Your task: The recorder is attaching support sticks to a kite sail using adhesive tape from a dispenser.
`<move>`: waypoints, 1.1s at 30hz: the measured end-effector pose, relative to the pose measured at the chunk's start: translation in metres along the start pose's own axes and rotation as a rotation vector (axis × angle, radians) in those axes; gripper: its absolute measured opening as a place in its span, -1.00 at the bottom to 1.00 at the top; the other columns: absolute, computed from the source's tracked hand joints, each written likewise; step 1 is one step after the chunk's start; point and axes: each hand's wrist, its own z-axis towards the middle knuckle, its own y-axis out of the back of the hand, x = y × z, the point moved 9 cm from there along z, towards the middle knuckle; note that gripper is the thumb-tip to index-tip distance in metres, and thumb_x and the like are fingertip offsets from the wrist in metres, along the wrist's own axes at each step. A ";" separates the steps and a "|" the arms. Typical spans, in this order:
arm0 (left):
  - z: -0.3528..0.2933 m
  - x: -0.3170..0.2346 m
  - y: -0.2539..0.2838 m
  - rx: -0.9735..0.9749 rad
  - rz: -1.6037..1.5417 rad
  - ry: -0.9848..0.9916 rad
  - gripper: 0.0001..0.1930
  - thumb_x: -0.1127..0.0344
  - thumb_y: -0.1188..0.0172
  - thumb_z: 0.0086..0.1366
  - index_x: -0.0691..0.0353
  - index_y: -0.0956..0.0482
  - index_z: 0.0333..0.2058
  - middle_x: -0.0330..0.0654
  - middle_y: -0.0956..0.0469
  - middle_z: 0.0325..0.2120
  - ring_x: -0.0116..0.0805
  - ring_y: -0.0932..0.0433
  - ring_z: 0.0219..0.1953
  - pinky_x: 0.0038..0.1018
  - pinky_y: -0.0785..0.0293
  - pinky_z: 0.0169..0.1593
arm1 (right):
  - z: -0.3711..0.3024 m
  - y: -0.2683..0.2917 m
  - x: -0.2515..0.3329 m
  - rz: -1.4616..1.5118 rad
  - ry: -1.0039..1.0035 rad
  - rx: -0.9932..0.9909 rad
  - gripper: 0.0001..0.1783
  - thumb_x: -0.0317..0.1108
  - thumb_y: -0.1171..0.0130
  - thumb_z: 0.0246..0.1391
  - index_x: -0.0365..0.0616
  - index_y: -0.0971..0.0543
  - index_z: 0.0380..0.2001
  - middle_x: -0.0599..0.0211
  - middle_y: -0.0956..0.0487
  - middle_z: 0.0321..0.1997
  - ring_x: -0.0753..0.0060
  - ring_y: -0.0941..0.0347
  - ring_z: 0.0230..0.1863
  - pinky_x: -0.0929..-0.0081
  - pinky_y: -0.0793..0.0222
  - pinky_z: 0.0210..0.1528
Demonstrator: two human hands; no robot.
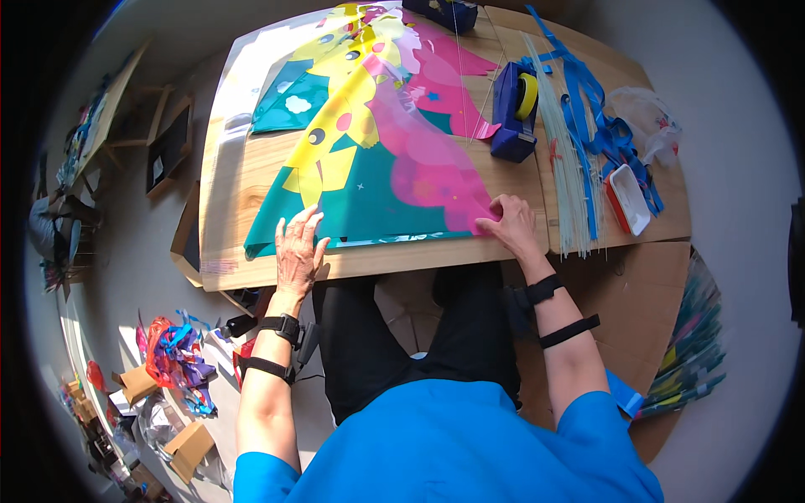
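Note:
A thin, glossy triangular plastic sheet (394,189) lies on the wooden table, printed in teal, yellow and pink with a cartoon figure. Its wide edge runs along the table's near side, with a narrow pale strip showing there. My left hand (298,247) rests on the near left part of this edge, fingers stretched out and lying flat. At the near right corner, my right hand (514,225) touches the sheet with bent fingers, the thumb apart from them. More printed sheets (293,101) of the same kind lie behind, partly overlapping.
A blue tape dispenser (513,113) with yellow tape stands right of the sheets. Beyond it lie thin pale rods (566,168), blue ribbons (587,92), a red-and-white box (627,199) and a clear plastic bag (646,117). Cardboard (620,293) and coloured bundles (692,344) sit below right.

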 end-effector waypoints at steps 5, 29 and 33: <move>-0.013 -0.080 -0.017 0.037 -0.064 -0.336 -0.55 0.36 -0.20 0.15 0.16 -0.41 0.05 -0.22 -0.36 0.14 -0.25 -0.30 0.21 -0.21 -0.12 0.31 | 0.008 -0.007 -0.014 0.184 -0.094 -0.027 -0.65 -0.19 -0.44 -0.25 -0.13 -0.57 -0.40 0.25 -0.58 -0.38 0.17 -0.49 -0.27 0.25 -0.36 -0.23; -0.040 0.024 -0.075 -0.460 -1.596 0.935 -0.66 0.30 -0.19 0.25 0.32 -0.41 -0.06 -0.14 -0.48 -0.15 -0.36 -0.51 -0.16 -0.45 -0.49 -0.12 | -0.047 -0.023 -0.091 0.754 -0.360 0.183 -0.64 -0.49 -0.17 0.05 -0.28 -0.44 -0.05 0.24 -0.58 -0.25 0.59 -0.49 -0.36 0.64 -0.41 -0.31; -0.057 0.077 -0.086 -0.476 -1.607 1.329 -0.75 0.26 -0.30 0.21 0.12 -0.47 -0.19 -0.32 -0.54 -0.41 -0.53 -0.54 -0.45 -0.62 -0.51 -0.41 | -0.034 -0.010 -0.083 0.406 -0.150 0.061 -0.58 -0.37 -0.18 0.02 -0.25 -0.42 -0.02 0.15 -0.57 -0.24 0.33 -0.52 -0.30 0.42 -0.43 -0.18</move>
